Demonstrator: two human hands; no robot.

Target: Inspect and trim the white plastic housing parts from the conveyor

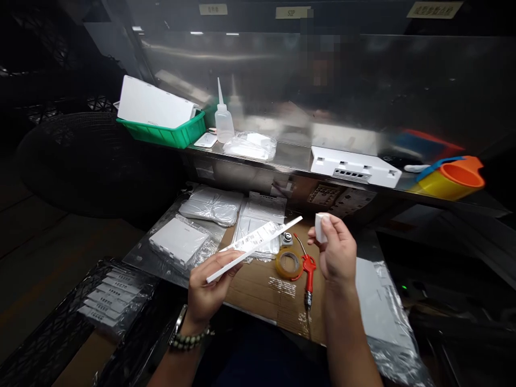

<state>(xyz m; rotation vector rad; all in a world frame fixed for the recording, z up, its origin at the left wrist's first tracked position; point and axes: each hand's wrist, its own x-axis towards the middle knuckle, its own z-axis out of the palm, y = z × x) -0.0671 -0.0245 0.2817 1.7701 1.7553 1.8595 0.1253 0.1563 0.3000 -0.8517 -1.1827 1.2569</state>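
My left hand [215, 287] is closed round the near end of a thin white plastic panel [258, 246], which I see nearly edge-on, tilted up to the right. My right hand [338, 250] pinches a small white block-like piece [321, 228] between thumb and fingers. This piece is held just right of the panel's far end, apart from it. Below the hands, a roll of tape [288, 263] and a red air blow gun [308, 274] lie on a cardboard sheet [258, 290]. A small round metal item [287, 237] sits behind the tape.
Bagged white panels [213, 204] and a white cover [179, 239] lie at the left. More panels [374, 295] are at the right. The metal shelf [292, 156] bears a green bin [161, 133], a squeeze bottle [224, 123], a white housing [355, 166] and a yellow-orange cup [453, 180].
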